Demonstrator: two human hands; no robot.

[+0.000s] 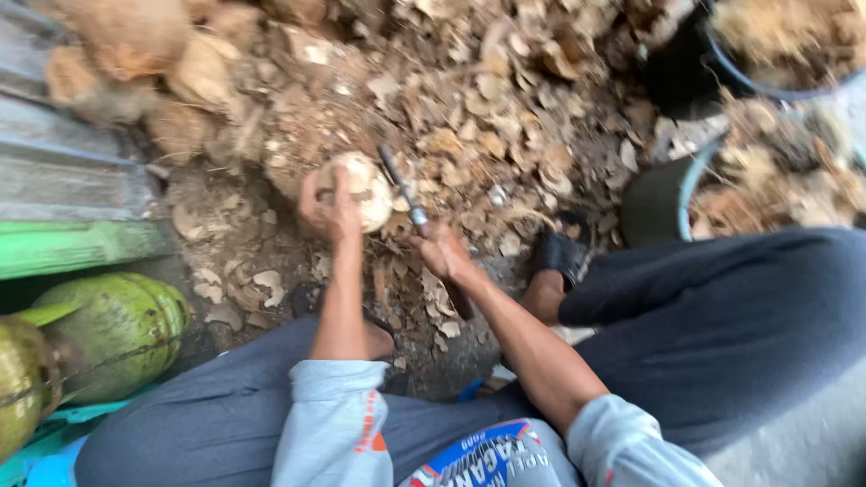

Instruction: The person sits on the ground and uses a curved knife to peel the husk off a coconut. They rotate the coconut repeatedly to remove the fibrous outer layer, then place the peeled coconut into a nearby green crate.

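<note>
While the camera looks straight down between the knees, the left hand (329, 206) is wrapped over a pale, round, husked coconut (361, 188), its grip closed on the near-left side of the shell and pinning it against the ground. That coconut sits low in the middle of the view, right at the foot of a big heap of brown husk scraps (487, 99).

Over on the other side, the right hand (444, 252) has its grip closed tight around the handle of a long knife (403, 191); the dark blade slants up and to the left, its tip close beside the right edge of the coconut, though motion blur hides whether metal touches shell.

Both forearms come out of light grey sleeves (329, 410), and dark grey trousers (722, 316) frame the scene. One foot in a black sandal (561, 252) rests among the scraps, just right of the knife hand.

Off to the lower left lie green unhusked coconuts (113, 329), well apart from the hands. At upper right, dark round tubs (663, 194) stand with husk fibre in them.
</note>
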